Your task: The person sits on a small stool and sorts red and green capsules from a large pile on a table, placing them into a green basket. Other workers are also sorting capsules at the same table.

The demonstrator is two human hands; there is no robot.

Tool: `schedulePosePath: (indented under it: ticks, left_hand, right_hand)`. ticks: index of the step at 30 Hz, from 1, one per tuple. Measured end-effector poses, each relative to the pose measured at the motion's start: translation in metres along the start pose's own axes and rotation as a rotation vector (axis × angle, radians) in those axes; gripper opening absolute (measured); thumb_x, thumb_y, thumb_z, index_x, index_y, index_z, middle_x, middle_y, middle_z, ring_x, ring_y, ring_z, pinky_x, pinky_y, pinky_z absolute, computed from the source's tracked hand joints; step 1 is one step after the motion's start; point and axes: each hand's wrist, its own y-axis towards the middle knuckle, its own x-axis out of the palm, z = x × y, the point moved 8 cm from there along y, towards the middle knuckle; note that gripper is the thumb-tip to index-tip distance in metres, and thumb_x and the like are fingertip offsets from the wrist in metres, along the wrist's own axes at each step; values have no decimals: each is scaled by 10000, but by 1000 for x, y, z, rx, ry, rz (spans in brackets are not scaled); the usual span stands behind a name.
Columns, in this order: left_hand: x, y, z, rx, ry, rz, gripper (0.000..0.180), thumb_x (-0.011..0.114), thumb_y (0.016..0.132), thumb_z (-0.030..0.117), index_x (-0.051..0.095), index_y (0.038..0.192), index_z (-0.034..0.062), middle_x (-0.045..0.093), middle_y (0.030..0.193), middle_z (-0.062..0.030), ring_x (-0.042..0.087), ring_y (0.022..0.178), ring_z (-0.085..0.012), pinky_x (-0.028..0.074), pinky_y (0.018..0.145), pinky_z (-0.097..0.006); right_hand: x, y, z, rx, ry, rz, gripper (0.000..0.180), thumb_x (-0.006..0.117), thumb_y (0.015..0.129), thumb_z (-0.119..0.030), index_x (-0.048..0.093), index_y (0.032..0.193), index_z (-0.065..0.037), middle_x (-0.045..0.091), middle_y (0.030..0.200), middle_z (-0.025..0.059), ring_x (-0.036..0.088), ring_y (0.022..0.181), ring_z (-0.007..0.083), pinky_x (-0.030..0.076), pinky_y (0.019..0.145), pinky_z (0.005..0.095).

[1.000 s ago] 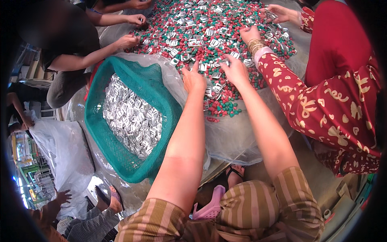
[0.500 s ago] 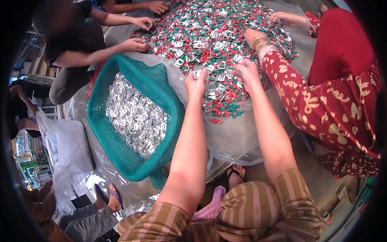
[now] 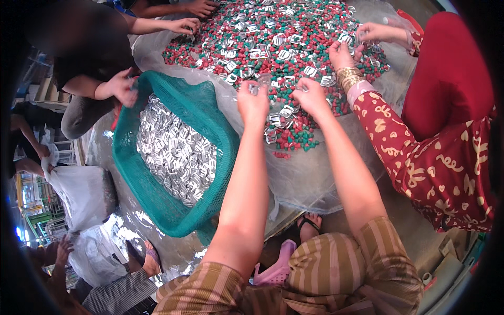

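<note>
Both arms reach out over a pile of red and green cone-shaped pieces [image 3: 302,137] mixed with silver metal slide buckles [image 3: 286,111]. My left hand [image 3: 253,105] is closed, with a smeared silver buckle [image 3: 264,80] at its fingertips. A short way to its right, my right hand [image 3: 313,100] has thumb and fingers drawn together above the pile; whatever lies between them is hidden. Left of my left forearm stands a basket lined with teal netting [image 3: 126,157], holding many loose silver buckles [image 3: 176,152].
A translucent sheet [image 3: 310,178] lies under the pile. On the right, a co-worker's hand with bangles [image 3: 344,58] is at the pile. Another co-worker's hand [image 3: 123,88] is by the basket's far left rim. A white sack [image 3: 86,194] stands at the left.
My left hand has risen slightly; my right hand has moved left, closer to it. The left co-worker's near hand went from the pile to the basket's rim. The right co-worker's bangled hand shifted right.
</note>
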Motion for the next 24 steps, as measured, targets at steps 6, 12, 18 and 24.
schedulePosePath:
  ticks: [6, 12, 18, 24]
  left_hand:
    - [-163, -66, 101, 325, -118, 320, 220, 657, 778, 121, 549, 946, 25, 580, 720, -54, 552, 627, -144, 444, 584, -282]
    - [-187, -85, 107, 568, 428, 486, 452, 688, 785, 242, 533, 1152, 28, 549, 1120, -121, 540, 935, -199, 466, 746, -326]
    - [7, -78, 27, 334, 437, -223, 287, 526, 739, -14, 579, 1019, -39, 557, 1019, -226, 548, 970, -368, 449, 821, -423]
    - [29, -74, 2, 264, 489, -199, 213, 525, 751, 33, 560, 957, -6, 511, 1014, -217, 500, 980, -378, 424, 837, -440]
  right_hand:
    - [6, -29, -13, -169, -398, -219, 339, 618, 796, -236, 561, 1130, -220, 633, 951, 133, 601, 929, 308, 471, 790, 419]
    - [17, -29, -9, -158, -733, -101, 359, 696, 732, -270, 593, 1049, -135, 611, 973, 110, 595, 899, 321, 479, 751, 424]
    - [15, -44, -26, -251, -612, -4, 282, 629, 736, -155, 570, 1008, -107, 618, 930, 116, 610, 864, 316, 486, 692, 434]
    - [7, -31, -18, -228, -763, 92, 205, 558, 771, -118, 565, 975, -101, 617, 853, 130, 614, 843, 325, 497, 687, 437]
